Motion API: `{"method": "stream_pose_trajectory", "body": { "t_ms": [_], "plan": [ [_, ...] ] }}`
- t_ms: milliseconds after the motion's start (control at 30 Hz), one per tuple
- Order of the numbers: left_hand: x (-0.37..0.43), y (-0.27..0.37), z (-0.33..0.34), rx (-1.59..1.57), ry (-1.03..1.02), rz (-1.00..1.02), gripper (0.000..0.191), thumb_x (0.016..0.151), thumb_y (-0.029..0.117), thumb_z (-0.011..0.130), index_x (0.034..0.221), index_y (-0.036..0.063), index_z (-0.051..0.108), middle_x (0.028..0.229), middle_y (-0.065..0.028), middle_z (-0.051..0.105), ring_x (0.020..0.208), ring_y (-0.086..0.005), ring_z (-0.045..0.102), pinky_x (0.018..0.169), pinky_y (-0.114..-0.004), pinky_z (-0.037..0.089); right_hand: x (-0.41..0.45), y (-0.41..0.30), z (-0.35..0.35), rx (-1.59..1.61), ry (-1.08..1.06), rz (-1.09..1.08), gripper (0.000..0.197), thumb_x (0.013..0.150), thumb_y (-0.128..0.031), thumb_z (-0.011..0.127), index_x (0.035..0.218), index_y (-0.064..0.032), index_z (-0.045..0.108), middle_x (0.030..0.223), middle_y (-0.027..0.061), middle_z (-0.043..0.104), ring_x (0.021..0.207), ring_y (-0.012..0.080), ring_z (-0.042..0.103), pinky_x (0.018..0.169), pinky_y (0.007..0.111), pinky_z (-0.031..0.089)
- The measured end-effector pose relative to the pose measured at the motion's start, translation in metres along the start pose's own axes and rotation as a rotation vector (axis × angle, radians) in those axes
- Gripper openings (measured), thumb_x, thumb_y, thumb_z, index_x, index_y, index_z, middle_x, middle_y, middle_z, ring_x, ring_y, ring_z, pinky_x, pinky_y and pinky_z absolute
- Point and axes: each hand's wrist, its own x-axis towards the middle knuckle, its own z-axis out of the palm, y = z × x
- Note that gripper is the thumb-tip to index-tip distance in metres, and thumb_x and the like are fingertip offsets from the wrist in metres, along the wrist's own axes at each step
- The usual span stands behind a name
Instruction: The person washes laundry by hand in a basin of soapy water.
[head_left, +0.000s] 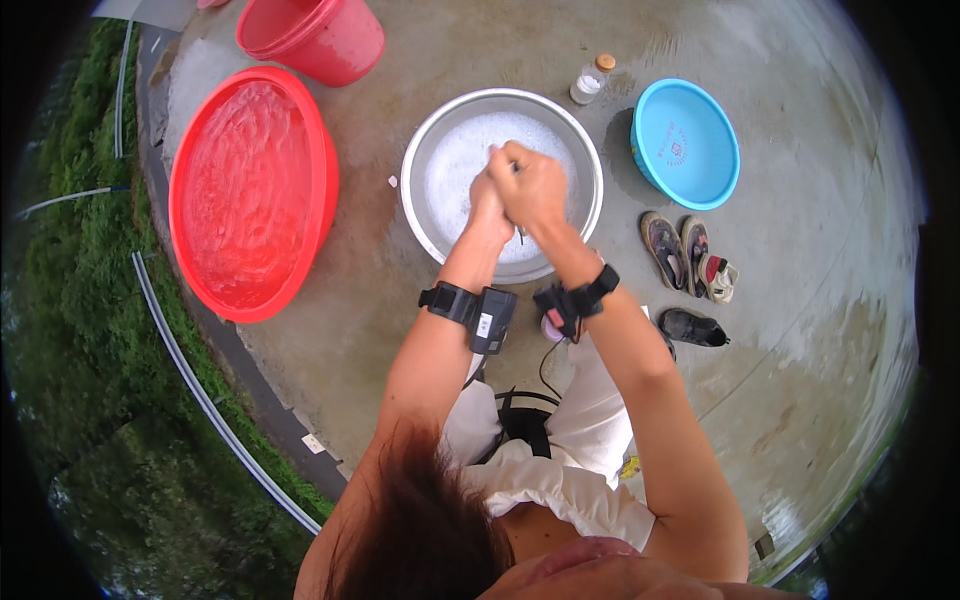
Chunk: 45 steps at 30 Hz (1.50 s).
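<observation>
Both of my hands are clasped together above a round metal basin (410, 180) of white, sudsy water (454, 169). My right hand (536, 187) is curled into a fist and presses against my left hand (487, 206). Bits of a small dark item (521, 237), perhaps cloth, show between the fingers and below the palms. Most of it is hidden by the hands, so its kind is unclear. Each wrist wears a strap with a black device.
To the left stand a red oval tub (326, 187) of water and a red bucket (337, 45). On the right are a glass jar with a cork lid (589, 82), a blue plastic basin (694, 139), a pair of worn shoes (664, 247), a white-and-red item (718, 279) and a black shoe (691, 328).
</observation>
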Motion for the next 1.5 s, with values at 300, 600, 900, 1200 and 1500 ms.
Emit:
{"method": "stream_pose_trajectory", "body": {
  "t_ms": [300, 600, 900, 1200, 1500],
  "plan": [
    [-0.012, -0.003, 0.023, 0.240, 0.164, 0.116, 0.025, 0.096, 0.035, 0.057, 0.087, 0.0115, 0.062, 0.069, 0.0030, 0.057, 0.058, -0.0101, 0.055, 0.053, -0.029, 0.046, 0.016, 0.021, -0.011, -0.018, 0.012, 0.115, 0.034, 0.091, -0.031, 0.060, 0.073, -0.0025, 0.062, 0.063, 0.0190, 0.059, 0.057, 0.0380, 0.058, 0.052, 0.041, 0.043],
    [-0.027, 0.009, 0.040, 0.194, 0.195, 0.051, 0.034, 0.096, 0.041, 0.054, 0.077, 0.0139, 0.058, 0.072, 0.0022, 0.056, 0.059, -0.0102, 0.053, 0.048, -0.029, 0.040, 0.019, 0.019, -0.008, 0.143, 0.090, -0.010, 0.031, 0.090, -0.024, 0.062, 0.070, -0.0006, 0.057, 0.058, 0.0167, 0.054, 0.049, 0.0234, 0.049, 0.050, 0.037, 0.039],
    [-0.023, 0.010, 0.043, 0.069, 0.197, 0.212, 0.034, 0.097, 0.042, 0.054, 0.084, 0.0110, 0.062, 0.071, 0.0009, 0.057, 0.059, -0.0090, 0.051, 0.049, -0.028, 0.038, 0.011, 0.005, 0.001, 0.136, 0.053, -0.147, 0.024, 0.091, -0.014, 0.059, 0.071, -0.0004, 0.055, 0.062, 0.0134, 0.055, 0.054, 0.0185, 0.051, 0.055, 0.035, 0.042],
    [-0.014, 0.038, -0.046, -0.110, -0.557, 0.075, 0.033, 0.098, 0.040, 0.051, 0.082, 0.0121, 0.060, 0.067, 0.0010, 0.056, 0.059, -0.0111, 0.056, 0.050, -0.031, 0.044, -0.030, -0.062, 0.015, 0.265, 0.035, -0.338, 0.015, 0.089, -0.006, 0.049, 0.096, -0.0073, 0.063, 0.063, 0.0113, 0.058, 0.053, 0.0244, 0.056, 0.054, 0.038, 0.044],
    [-0.045, 0.020, 0.046, -0.055, 0.156, 0.133, 0.029, 0.095, 0.038, 0.055, 0.081, 0.0136, 0.058, 0.070, -0.0001, 0.054, 0.064, -0.0138, 0.055, 0.055, -0.032, 0.046, -0.022, -0.044, -0.006, 0.271, 0.086, -0.193, 0.015, 0.089, -0.007, 0.052, 0.098, -0.0047, 0.064, 0.069, 0.0074, 0.062, 0.062, 0.0151, 0.058, 0.060, 0.031, 0.046]
  ]
}}
